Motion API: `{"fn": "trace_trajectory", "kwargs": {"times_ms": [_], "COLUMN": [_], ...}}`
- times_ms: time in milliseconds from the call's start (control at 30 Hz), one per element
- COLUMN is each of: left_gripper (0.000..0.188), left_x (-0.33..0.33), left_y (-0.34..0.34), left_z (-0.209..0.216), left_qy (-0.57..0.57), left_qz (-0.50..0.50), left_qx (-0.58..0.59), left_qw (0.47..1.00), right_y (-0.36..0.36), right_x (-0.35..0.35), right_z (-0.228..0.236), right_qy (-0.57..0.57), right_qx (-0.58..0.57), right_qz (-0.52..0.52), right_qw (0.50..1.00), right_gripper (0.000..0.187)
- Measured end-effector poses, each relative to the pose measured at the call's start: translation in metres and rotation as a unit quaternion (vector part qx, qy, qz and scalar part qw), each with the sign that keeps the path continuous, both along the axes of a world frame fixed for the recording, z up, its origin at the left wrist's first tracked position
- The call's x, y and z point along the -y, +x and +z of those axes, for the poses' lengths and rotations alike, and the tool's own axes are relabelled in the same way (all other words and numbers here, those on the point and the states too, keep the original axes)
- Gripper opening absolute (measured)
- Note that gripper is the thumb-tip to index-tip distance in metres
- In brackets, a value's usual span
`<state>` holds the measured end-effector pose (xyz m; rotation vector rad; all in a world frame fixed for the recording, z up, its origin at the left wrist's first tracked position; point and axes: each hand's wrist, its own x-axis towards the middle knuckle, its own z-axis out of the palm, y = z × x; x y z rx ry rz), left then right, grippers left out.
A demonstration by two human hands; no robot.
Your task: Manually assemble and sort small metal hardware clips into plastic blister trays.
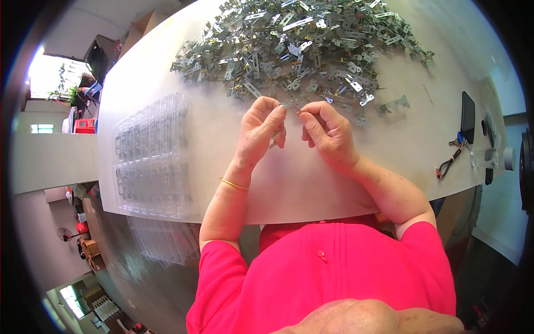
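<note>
Currently both hands are up over the desk (pixel 311 189), fingertips meeting. Left hand (pixel 260 131) has its fingers pinched narrow on a small metal bracket (pixel 286 105); another bit of metal shows under its palm, too hidden to tell what it is. Right hand (pixel 328 131) pinches the same bracket from the other side, thumb and forefinger closed on its end. Left of the left fingers: stack of clear plastic trays (pixel 150 156), overhanging the desk edge. Right of the right fingers, well apart: black phone (pixel 468 116), keys on a strap (pixel 451 156). Just beyond the fingertips: one big pile of metal brackets (pixel 300 47), with a stray bracket (pixel 392 104) at its right edge.
</note>
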<state>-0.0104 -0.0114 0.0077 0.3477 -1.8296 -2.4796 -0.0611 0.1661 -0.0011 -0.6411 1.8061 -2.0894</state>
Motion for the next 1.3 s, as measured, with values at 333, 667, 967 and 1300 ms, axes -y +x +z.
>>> {"fn": "trace_trajectory", "kwargs": {"times_ms": [333, 667, 967, 1300], "left_gripper": [0.016, 0.016, 0.013, 0.011], "left_x": [0.007, -0.002, -0.003, 0.015], "left_y": [0.005, 0.008, 0.01, 0.007], "left_z": [-0.012, -0.011, 0.001, -0.004], "left_qy": [-0.169, -0.357, -0.194, 0.072], "left_qz": [0.013, 0.02, -0.027, 0.005], "left_qx": [-0.03, -0.128, -0.043, 0.019], "left_qw": [0.985, 0.925, 0.98, 0.997], "right_y": [0.001, -0.001, -0.009, 0.0], "right_x": [0.001, 0.002, -0.001, 0.0], "right_z": [0.001, -0.005, 0.008, 0.004], "right_qy": [0.059, 0.096, 0.049, 0.077], "right_qx": [-0.033, -0.126, -0.273, -0.089], "right_qz": [0.003, -0.013, -0.118, -0.018], "right_qw": [0.998, 0.987, 0.954, 0.993], "right_gripper": [0.014, 0.012, 0.009, 0.009]}}
